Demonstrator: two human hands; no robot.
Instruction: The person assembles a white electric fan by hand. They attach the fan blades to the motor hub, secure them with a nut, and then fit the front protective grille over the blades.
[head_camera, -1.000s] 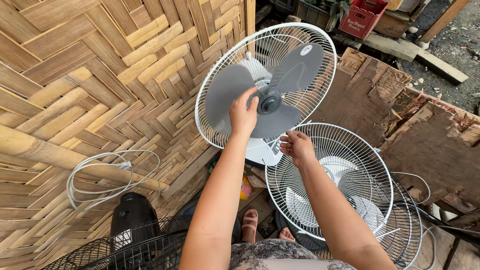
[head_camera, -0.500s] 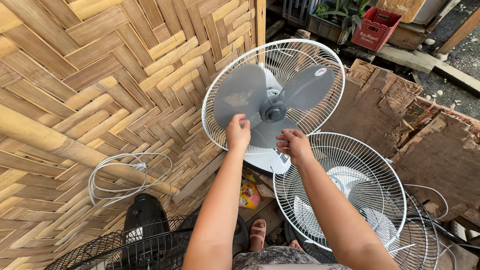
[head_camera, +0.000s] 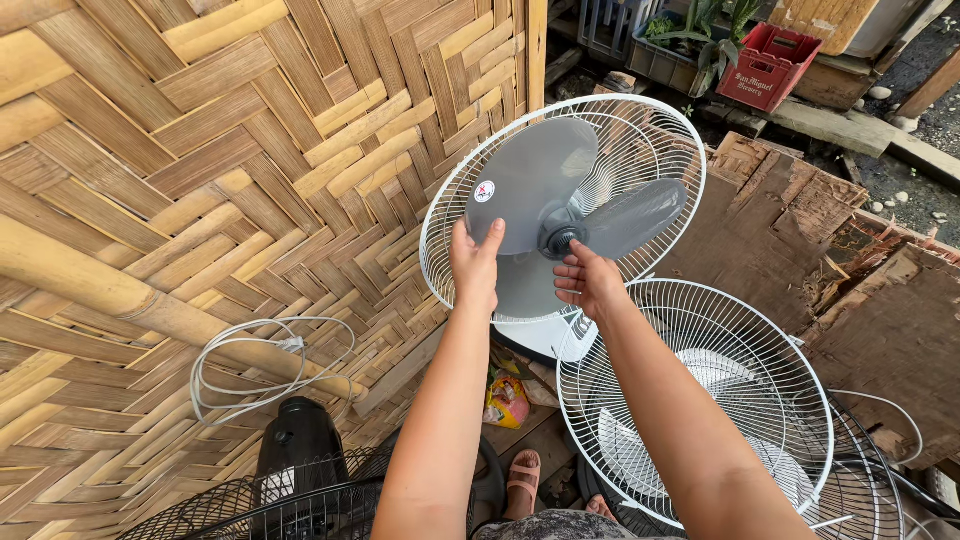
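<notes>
An electric fan stands before me with its front guard off: a white wire rear guard (head_camera: 650, 140) and grey blades (head_camera: 530, 185) around a dark hub (head_camera: 560, 240). My left hand (head_camera: 476, 262) lies flat on the lower left blade, fingers together. My right hand (head_camera: 590, 282) sits just below the hub, fingers curled toward it and touching the blade assembly. A round white wire guard (head_camera: 720, 400) leans below the fan, under my right forearm.
A woven bamboo wall (head_camera: 220, 180) fills the left. A coiled white cable (head_camera: 262, 365) hangs on it. A black fan (head_camera: 290, 470) stands lower left. Worn wooden boards (head_camera: 870, 330) lie right, a red crate (head_camera: 770, 65) and plants behind. Sandalled feet (head_camera: 522, 480) show below.
My view has moved closer to the fan. My left hand slid from the hub onto the lower left blade, and the blades have turned. My right hand rose toward the hub.
</notes>
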